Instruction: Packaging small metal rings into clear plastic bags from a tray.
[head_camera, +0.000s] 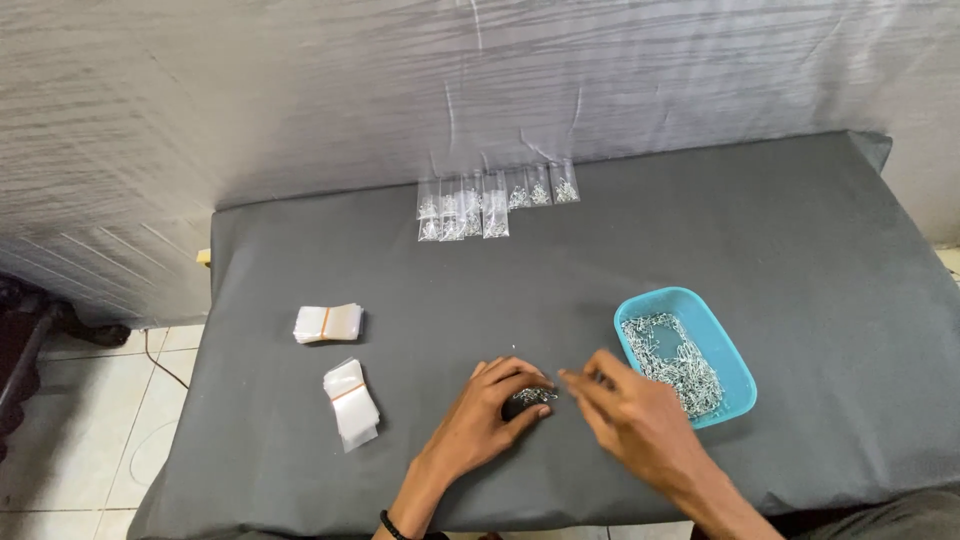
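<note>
Metal pins (534, 396), tiny, light and slippery, sit in a small cluster pinched by the left hand (497, 405) on the grey surface (800, 250); right hand (628, 408) hovers half-open (empty, apparently) beside the blue tray (640, 300). Best pinched at fingertips.

Grey table (820, 260) open at frame centre and right — filled bags (495, 200) (upper centre), bundles (340, 370) left, blue tray (640, 310) block.

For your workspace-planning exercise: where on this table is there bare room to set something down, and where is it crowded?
Free: the grey cloth table right of the blue plastic tray of small metal pieces, and the middle between the row of filled clear bags and the hands. Crowded: the front, around left hand, right hand and two banded bag stacks.
</note>
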